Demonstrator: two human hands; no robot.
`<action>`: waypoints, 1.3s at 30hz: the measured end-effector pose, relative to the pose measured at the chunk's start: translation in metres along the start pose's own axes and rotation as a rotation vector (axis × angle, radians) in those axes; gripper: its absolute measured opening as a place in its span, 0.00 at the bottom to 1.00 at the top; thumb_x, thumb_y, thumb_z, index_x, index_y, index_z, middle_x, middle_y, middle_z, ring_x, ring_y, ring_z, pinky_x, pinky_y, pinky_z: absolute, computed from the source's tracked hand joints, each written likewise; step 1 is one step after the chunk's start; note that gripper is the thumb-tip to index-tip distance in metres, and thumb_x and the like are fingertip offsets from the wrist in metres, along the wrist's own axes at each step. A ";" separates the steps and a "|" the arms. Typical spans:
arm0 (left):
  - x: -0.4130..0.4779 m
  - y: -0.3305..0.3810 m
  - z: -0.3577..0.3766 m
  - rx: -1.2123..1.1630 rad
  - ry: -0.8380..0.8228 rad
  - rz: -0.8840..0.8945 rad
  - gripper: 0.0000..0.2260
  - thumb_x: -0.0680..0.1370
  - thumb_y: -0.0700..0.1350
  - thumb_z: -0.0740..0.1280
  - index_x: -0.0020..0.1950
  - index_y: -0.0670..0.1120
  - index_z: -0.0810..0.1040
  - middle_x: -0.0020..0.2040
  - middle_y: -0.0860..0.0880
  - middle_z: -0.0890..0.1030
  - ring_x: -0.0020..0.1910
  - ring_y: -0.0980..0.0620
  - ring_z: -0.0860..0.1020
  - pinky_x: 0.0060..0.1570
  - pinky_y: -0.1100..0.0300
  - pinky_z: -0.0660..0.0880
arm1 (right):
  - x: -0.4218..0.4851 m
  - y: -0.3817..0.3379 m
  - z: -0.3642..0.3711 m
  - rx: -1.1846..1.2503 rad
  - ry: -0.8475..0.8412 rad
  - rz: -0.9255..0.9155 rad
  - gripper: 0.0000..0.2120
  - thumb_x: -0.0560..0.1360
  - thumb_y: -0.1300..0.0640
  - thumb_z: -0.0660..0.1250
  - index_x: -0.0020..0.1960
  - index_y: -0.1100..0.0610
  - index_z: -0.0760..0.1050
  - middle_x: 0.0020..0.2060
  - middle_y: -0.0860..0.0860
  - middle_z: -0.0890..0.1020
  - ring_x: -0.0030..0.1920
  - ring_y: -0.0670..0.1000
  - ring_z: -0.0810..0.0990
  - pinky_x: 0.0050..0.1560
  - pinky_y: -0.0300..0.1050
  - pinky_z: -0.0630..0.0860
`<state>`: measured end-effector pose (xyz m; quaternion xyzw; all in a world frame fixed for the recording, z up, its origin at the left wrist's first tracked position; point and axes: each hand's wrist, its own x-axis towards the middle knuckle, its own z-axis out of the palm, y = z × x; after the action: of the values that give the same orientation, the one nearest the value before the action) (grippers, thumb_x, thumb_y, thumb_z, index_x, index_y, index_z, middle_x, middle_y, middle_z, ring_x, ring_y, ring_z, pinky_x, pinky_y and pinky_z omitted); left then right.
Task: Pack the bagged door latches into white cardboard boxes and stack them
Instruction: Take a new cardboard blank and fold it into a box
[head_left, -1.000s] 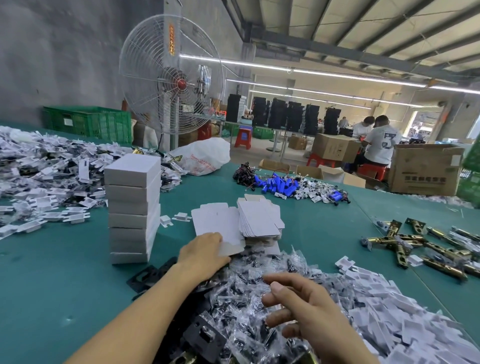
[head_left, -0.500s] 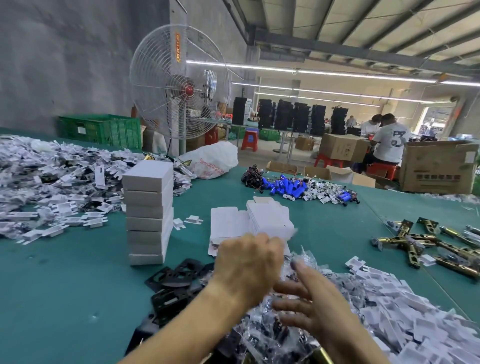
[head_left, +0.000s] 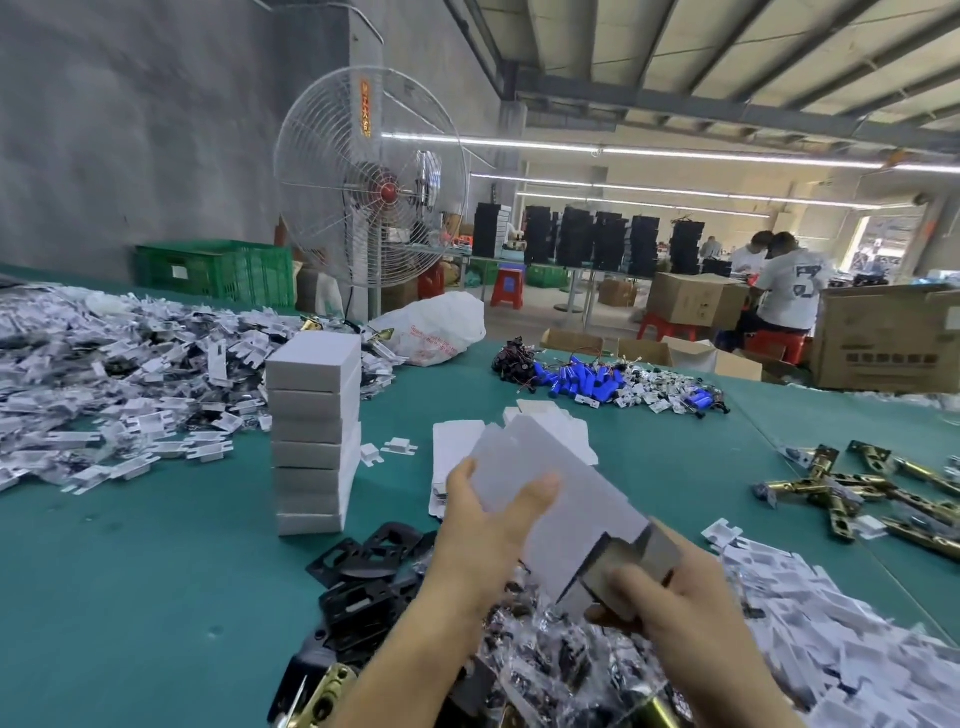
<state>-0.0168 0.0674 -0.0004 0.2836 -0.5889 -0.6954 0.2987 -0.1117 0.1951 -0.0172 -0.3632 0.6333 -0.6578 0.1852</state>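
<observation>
Where the green table (head_left: 130, 597) runs to its left edge, a broad heap of white card pieces (head_left: 104, 374) lies. Beyond the far edge stand a green crate (head_left: 218, 273) and a pedestal fan (head_left: 371, 182). Just right of the heap is a stack of closed white boxes (head_left: 314, 436), upright and slightly uneven. Black plates (head_left: 363, 577) are scattered toward the near edge, below the stack. A white plastic sack (head_left: 436, 332) sits at the far edge.

Mid-table lies a low pile of flat box blanks (head_left: 452, 447). In front of it, the left hand (head_left: 488, 525) grips the far end of a white cardboard box (head_left: 566, 499), thumb across its face. The box is partly opened, tilted and held off the table. The right hand (head_left: 675, 597) has its fingers curled round the box's near end flaps. The hands are apart, one at each end.

Under them, by the near edge, is the heap of bagged door latches (head_left: 545, 665). Blue cylinders (head_left: 587, 384) lie far-centre. White card inserts (head_left: 857, 649) are piled near right and brass latches (head_left: 883, 493) lie toward the right edge. Brown cartons (head_left: 883, 338) and two seated people (head_left: 784, 291) are beyond.
</observation>
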 end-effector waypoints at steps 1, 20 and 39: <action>0.001 0.001 -0.002 -0.090 0.001 -0.052 0.52 0.57 0.65 0.76 0.77 0.59 0.55 0.60 0.58 0.75 0.56 0.54 0.78 0.49 0.50 0.79 | -0.001 -0.001 0.002 -0.093 -0.066 -0.057 0.16 0.72 0.67 0.68 0.49 0.48 0.84 0.33 0.52 0.84 0.33 0.47 0.80 0.32 0.46 0.81; 0.021 -0.014 -0.009 -0.478 0.007 -0.212 0.50 0.49 0.54 0.81 0.66 0.62 0.62 0.56 0.42 0.80 0.43 0.42 0.82 0.35 0.48 0.79 | -0.009 -0.004 0.011 -0.724 0.023 -0.513 0.34 0.70 0.63 0.70 0.68 0.33 0.70 0.50 0.38 0.84 0.49 0.40 0.81 0.46 0.38 0.78; 0.012 -0.007 -0.020 -0.375 -0.351 -0.159 0.29 0.65 0.47 0.68 0.64 0.36 0.79 0.57 0.32 0.82 0.49 0.37 0.82 0.51 0.49 0.80 | -0.003 -0.007 0.011 0.274 -0.188 0.055 0.24 0.67 0.37 0.73 0.62 0.31 0.74 0.57 0.47 0.82 0.52 0.61 0.84 0.45 0.54 0.82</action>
<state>-0.0105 0.0462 -0.0110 0.1437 -0.4684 -0.8522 0.1836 -0.1007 0.1901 -0.0121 -0.3769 0.5271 -0.6960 0.3092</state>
